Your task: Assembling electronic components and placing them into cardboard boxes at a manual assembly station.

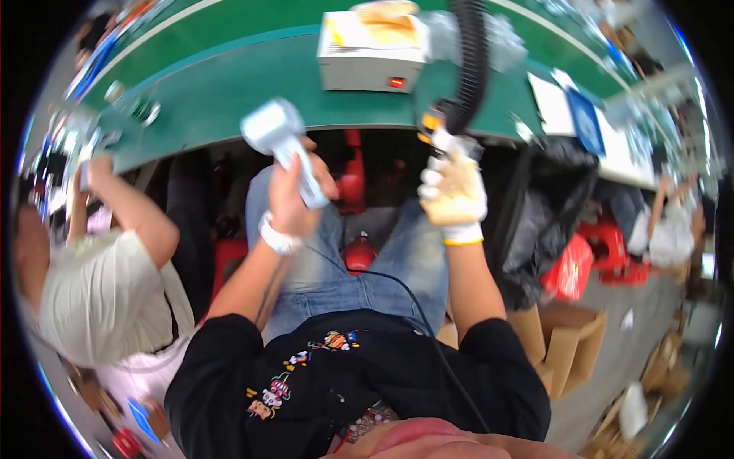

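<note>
My left hand (294,195) is wrapped round the handle of a pale blue-white handheld device (274,126) with a bulky, rounded head, blurred by motion. It is held up in front of the bench's near edge, above my lap. My right hand (454,191) wears a cream and white work glove with a yellow cuff edge, its fingers curled closed. Just above it is a yellow-and-black fitting (433,126) at the lower end of a black ribbed hose (471,69). What the gloved fingers grip is blurred and partly hidden.
On the green bench (206,84) stands a light grey box (371,65) with a red display and a yellowish glove on top. Clear plastic bags lie beside it. A black bag (547,199) hangs at the right, cardboard boxes (573,352) below. A co-worker (115,291) sits at the left.
</note>
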Available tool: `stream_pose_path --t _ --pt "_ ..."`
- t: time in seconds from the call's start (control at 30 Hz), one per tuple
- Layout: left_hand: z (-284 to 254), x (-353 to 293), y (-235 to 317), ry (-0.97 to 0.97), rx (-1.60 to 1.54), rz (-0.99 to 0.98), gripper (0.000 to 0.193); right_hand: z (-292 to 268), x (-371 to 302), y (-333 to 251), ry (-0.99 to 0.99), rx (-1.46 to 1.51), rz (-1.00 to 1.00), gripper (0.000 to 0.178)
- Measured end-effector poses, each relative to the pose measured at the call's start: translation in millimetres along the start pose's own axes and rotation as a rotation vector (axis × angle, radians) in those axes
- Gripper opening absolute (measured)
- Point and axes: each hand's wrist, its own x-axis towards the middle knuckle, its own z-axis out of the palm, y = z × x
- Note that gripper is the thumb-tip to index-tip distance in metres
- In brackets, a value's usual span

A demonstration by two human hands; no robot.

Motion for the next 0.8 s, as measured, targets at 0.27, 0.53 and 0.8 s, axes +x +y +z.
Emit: stream_pose_path --t 0.27,0.53,0.8 --pt "92.7 26.5 -110.8 -0.068 -0.255 -0.456 0.041 -30.1 -100.0 9.3 0.228 -0.811 -0.3 0.073" --pt "59.2 20.0 -135.3 -0.239 0.251 -0.378 0.048 -10.3 -114.4 46.7 0.214 -1.39 -0.178 0.074" --pt "32.5 5.0 -120.8 -0.47 0.624 -0.064 0.067 -13.4 -74.6 70.1 0.189 -0.938 -0.402 0.068"
